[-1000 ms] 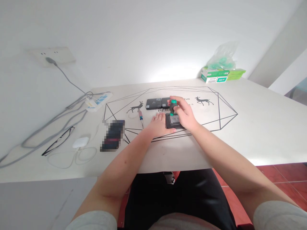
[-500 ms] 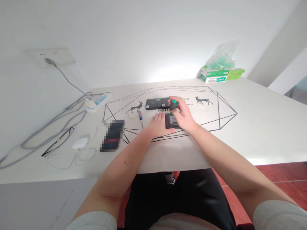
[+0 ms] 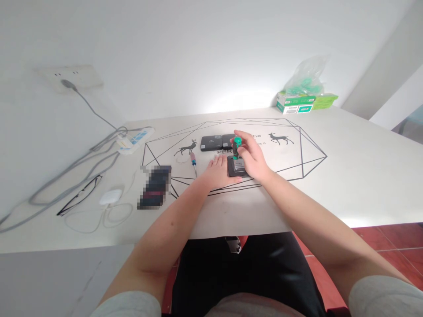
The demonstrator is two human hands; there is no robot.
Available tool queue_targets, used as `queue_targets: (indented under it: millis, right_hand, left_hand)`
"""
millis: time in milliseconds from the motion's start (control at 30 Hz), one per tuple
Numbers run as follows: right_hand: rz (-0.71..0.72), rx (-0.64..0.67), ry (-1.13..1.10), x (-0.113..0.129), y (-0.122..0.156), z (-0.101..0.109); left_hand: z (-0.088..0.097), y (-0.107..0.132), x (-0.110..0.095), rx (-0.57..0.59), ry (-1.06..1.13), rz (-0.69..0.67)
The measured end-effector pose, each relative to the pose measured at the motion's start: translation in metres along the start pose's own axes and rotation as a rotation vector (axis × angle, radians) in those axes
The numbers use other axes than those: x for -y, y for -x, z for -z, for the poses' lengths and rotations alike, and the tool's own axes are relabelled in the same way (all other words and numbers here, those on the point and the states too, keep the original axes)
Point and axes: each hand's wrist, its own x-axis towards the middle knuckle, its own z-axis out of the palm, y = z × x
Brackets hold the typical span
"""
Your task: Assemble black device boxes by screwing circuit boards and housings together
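My right hand [image 3: 254,155] grips a screwdriver [image 3: 236,147] with a green and black handle. The tool stands nearly upright over a flat black device [image 3: 234,172] with a metallic, labelled part in its middle. Its tip is too small to make out. Against the device's left side lies my left hand [image 3: 219,171], fingers stretched out flat and the thumb along the near edge. Behind both hands, two black boxes [image 3: 211,143] sit side by side, the right one partly covered by my right fingers. A second screwdriver [image 3: 193,162], red and blue, lies left of my left hand.
At left are a pixelated dark object [image 3: 154,187], a white case [image 3: 110,197] with a cable, glasses [image 3: 79,195] and a power strip [image 3: 136,141]. Green and white boxes [image 3: 295,103] under a plastic bag [image 3: 307,77] stand at the back right. The table edge [image 3: 241,235] runs before my lap.
My right hand's fingers have shifted and loosened around the green screwdriver handle, which now leans slightly further left. My left hand and the device stay put.
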Motion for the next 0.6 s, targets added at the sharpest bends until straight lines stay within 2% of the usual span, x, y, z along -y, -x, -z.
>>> queue_targets:
  millis: [100,267,400,600]
  right_hand:
    - [0.023,0.010,0.054,0.0025,-0.0006,0.0001]
    - [0.094,-0.079,0.211,0.0027,-0.0027,-0.0023]
    - [0.075,-0.096,0.161,-0.0004,-0.0015,-0.0021]
    - [0.014,-0.024,0.081,-0.0004,-0.0006,-0.0004]
  left_hand:
    - [0.0005,0.0007,-0.0009,0.003,-0.002,0.002]
    - [0.0024,0.0028,-0.0026,0.008,0.006,-0.012]
    - [0.0032,0.0028,-0.0032,0.018,-0.003,-0.003]
    - [0.0022,0.0012,-0.0024,0.003,-0.005,0.002]
